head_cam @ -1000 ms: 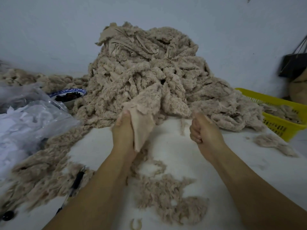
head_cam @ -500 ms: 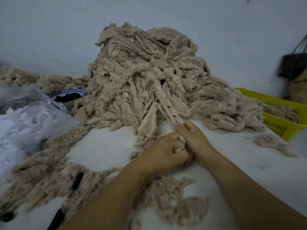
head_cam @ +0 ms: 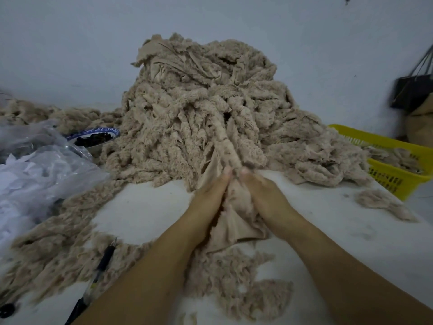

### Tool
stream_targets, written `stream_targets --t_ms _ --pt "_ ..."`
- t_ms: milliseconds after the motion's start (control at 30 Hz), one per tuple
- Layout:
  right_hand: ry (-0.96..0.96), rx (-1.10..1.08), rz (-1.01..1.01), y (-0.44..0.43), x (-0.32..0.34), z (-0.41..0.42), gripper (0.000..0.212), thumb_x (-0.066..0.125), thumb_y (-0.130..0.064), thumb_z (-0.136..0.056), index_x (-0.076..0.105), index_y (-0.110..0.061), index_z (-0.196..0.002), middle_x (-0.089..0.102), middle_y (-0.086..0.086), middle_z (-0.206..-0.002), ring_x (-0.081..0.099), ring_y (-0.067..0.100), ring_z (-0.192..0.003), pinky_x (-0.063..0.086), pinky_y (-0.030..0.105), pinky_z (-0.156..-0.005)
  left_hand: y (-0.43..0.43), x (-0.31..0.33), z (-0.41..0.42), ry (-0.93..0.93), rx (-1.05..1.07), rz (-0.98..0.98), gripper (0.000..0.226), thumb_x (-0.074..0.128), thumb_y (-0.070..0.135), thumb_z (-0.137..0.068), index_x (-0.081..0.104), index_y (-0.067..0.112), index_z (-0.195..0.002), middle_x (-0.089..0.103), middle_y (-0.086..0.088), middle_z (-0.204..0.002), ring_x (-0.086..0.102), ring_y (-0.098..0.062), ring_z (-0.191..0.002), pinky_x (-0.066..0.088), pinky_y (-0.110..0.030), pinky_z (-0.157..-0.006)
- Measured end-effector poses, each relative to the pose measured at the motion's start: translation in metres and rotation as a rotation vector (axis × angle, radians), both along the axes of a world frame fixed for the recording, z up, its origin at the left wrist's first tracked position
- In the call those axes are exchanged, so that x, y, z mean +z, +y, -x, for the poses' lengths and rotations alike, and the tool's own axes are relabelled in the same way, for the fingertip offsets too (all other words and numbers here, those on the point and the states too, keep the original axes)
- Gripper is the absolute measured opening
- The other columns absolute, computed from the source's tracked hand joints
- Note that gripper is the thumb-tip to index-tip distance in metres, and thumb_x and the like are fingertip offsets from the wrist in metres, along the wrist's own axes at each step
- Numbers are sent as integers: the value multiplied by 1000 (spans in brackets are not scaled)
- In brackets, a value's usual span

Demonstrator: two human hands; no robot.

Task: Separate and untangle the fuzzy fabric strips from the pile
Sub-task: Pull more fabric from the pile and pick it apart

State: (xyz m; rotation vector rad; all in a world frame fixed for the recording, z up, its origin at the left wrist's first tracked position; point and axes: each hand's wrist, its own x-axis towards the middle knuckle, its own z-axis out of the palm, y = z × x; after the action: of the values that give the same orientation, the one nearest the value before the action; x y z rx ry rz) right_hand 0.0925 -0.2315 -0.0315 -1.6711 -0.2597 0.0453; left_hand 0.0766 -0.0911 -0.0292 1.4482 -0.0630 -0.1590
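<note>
So a second ago the hands were apart: left hand (head_cam: 208, 198) holding up a smooth-backed flap, right hand (head_cam: 264, 195) curled off to its right. Half a second ago they'd clasped together round a taut strip. Now they sit side by side in centre frame, thumbs pointing up at the foot of the pile (head_cam: 199, 102), pinching the strip (head_cam: 225, 146) between them. A smooth-backed flap (head_cam: 236, 221) now drapes down between the wrists.

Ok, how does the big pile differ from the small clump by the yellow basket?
The pile stands tall and tangled; the clump lies low, alone on the table. The left hand and right hand grip a strip from the pile; nothing touches the clump. Both are beige fuzz.
</note>
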Motion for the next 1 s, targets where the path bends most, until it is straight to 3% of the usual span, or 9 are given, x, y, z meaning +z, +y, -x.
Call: stream_targets --t_ms 67,167,267,333,467,600,767,900,1000 --pt "-14 128 116 8 1 9 42 47 -41 -102 69 -18 -74 69 0 -66 63 10 -62 50 23 -63 5 3 -6 210 54 254 60 62 55 -85 63 12 -128 77 -9 -89 75 -19 -81 62 -32 -66" --pt "5 340 232 14 1 15 51 47 -46 -101 57 -33 -53 54 -14 -49 51 -2 -50 43 11 -56 15 6 -11 344 121 499 39 58 37 -97 67 6 -119 76 -12 -83 75 -21 -70 58 -29 -57" --pt "11 469 305 14 -6 15 48 48 -51 -100 51 -28 -57 50 -14 -51 47 2 -51 41 12 -56 17 6 -13 327 176 593 27 57 31 -98 69 7 -101 73 -7 -70 71 -17 -58 56 -26 -52" --pt "-16 395 300 13 -12 12 46 47 -48 -101 52 -24 -63 52 -9 -53 48 5 -51 43 16 -56 15 6 -14 239 201 563 23 55 27 -100 70 11 -100 75 -6 -81 72 -17 -69 58 -30 -66" --pt "92 -44 15 4 -15 -5 50 42 -42 -101 64 -15 -65 63 5 -61 60 21 -61 50 43 -71 5 9 0 -293 147 -179 35 47 25 -104 61 33 -72 65 13 -71 58 -6 -68 47 -22 -64" --pt "277 -39 -379 -10 -7 -11 44 53 -72 -80 77 -35 -80 78 0 -91 74 17 -88 58 29 -65 -19 2 18 -444 -297 -558 28 45 26 -105 48 24 -78 57 16 -67 51 -6 -61 44 -25 -60" --pt "210 -206 -310 -14 -8 -18 36 53 -47 -97 69 -15 -102 76 3 -83 74 16 -78 56 28 -64 -18 -2 15 -268 -293 -286 31 47 21 -105 46 22 -74 50 21 -58 43 4 -54 38 -9 -54" --pt "203 -409 -362 -13 -3 -24 43 46 -53 -99 67 -17 -111 72 3 -108 67 21 -105 53 44 -97 -10 -9 6 -101 -140 -99 23 60 32 -84 52 28 -64 51 4 -69 50 -11 -70 41 -26 -73" --pt "201 -365 -384 -13 -1 -21 51 45 -59 -96 68 -16 -113 74 4 -106 70 23 -101 55 44 -94 -8 -10 -3 10 -26 101 28 64 20 -82 55 27 -57 52 1 -69 48 -16 -72 41 -32 -71"
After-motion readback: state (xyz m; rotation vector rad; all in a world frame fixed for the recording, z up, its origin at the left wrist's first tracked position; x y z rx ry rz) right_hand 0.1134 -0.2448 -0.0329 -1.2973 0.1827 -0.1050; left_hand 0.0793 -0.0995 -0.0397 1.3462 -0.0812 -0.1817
